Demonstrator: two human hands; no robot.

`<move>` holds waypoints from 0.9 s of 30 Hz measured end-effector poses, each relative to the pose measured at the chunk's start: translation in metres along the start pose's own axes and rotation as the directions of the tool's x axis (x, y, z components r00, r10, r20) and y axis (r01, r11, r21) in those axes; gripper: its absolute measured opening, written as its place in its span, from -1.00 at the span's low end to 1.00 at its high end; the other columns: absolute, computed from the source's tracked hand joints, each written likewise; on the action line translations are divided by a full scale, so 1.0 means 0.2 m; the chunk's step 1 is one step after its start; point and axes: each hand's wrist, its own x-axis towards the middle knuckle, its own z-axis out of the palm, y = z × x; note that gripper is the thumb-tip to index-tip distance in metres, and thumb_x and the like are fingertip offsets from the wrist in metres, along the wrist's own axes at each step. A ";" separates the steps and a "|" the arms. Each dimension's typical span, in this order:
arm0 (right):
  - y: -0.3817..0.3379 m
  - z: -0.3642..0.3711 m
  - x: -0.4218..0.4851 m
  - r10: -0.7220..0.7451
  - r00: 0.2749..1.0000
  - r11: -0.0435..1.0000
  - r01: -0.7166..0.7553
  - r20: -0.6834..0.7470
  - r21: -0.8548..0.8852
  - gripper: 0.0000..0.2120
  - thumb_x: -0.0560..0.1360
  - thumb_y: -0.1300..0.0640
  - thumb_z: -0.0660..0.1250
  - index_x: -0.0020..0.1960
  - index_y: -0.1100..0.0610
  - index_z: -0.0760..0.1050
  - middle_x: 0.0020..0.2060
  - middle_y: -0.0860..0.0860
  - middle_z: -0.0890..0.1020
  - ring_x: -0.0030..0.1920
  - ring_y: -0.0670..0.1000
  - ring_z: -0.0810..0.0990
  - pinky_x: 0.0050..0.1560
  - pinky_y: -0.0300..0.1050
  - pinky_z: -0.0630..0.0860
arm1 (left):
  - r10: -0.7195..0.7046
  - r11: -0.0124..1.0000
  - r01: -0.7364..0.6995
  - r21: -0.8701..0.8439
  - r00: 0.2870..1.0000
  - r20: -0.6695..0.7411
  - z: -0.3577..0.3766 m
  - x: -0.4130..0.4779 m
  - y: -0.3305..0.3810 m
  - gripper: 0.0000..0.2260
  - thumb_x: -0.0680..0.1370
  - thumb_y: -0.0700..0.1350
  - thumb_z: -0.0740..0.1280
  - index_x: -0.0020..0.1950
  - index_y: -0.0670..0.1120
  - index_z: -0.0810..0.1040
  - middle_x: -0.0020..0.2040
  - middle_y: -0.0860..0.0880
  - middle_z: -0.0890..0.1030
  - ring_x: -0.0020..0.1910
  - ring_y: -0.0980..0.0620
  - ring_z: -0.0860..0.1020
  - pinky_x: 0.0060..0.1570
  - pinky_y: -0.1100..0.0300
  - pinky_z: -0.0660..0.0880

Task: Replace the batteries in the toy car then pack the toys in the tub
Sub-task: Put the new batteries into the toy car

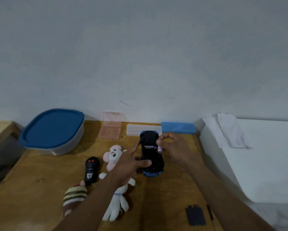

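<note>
The blue toy car [150, 147] lies upside down on the wooden table [39, 189], its black underside and battery bay facing up. My left hand [131, 162] grips the car's near left side. My right hand [173, 147] pinches a small battery [160, 150] at the right edge of the bay; another battery with a label sits inside. The tub [53, 132], grey with a blue lid on, stands at the back left. A black remote [91, 170], a pink and white plush [114, 157] and a striped plush [74, 197] lie near my left arm.
A black battery cover [195, 215] and a thin screwdriver [210, 214] lie at the front right. A pink open case [110, 129], a clear case [136, 130] and a blue case [177, 128] line the wall. A white bed [256, 155] borders the table's right edge.
</note>
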 end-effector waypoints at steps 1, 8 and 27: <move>-0.01 0.00 -0.01 0.016 1.000 1.000 -0.017 0.017 0.016 -0.93 0.47 -0.03 0.38 -0.14 -0.06 0.59 -0.06 -0.13 0.63 -0.01 -0.06 0.57 -0.01 0.01 0.57 | 0.002 1.000 -0.002 -0.005 1.000 -0.003 0.00 0.00 0.00 -0.17 0.43 -0.42 0.42 0.53 0.14 0.20 0.07 -0.20 0.69 0.09 -0.16 0.65 0.08 -0.10 0.59; -0.01 0.00 -0.05 0.095 0.993 0.963 -0.110 0.072 0.245 -0.78 0.44 0.27 0.34 -0.02 0.03 0.64 -0.17 0.06 0.65 -0.47 -0.14 0.42 -0.55 -0.27 0.30 | 0.017 1.000 -0.017 0.018 1.000 -0.001 -0.01 -0.02 0.01 -0.18 0.42 -0.42 0.43 0.52 0.14 0.21 0.03 -0.17 0.70 0.10 -0.18 0.64 0.20 -0.21 0.50; -0.08 0.07 -0.03 -0.346 0.933 0.900 0.360 0.101 -0.247 -0.70 0.52 0.13 0.35 0.20 -0.12 0.44 -0.07 -0.13 0.59 -0.09 -0.18 0.57 -0.20 -0.39 0.49 | 0.027 0.996 -0.031 0.087 0.999 0.042 -0.08 -0.02 0.05 -0.22 0.43 -0.30 0.49 0.49 0.22 0.25 0.12 -0.16 0.67 0.12 -0.16 0.64 0.13 -0.18 0.55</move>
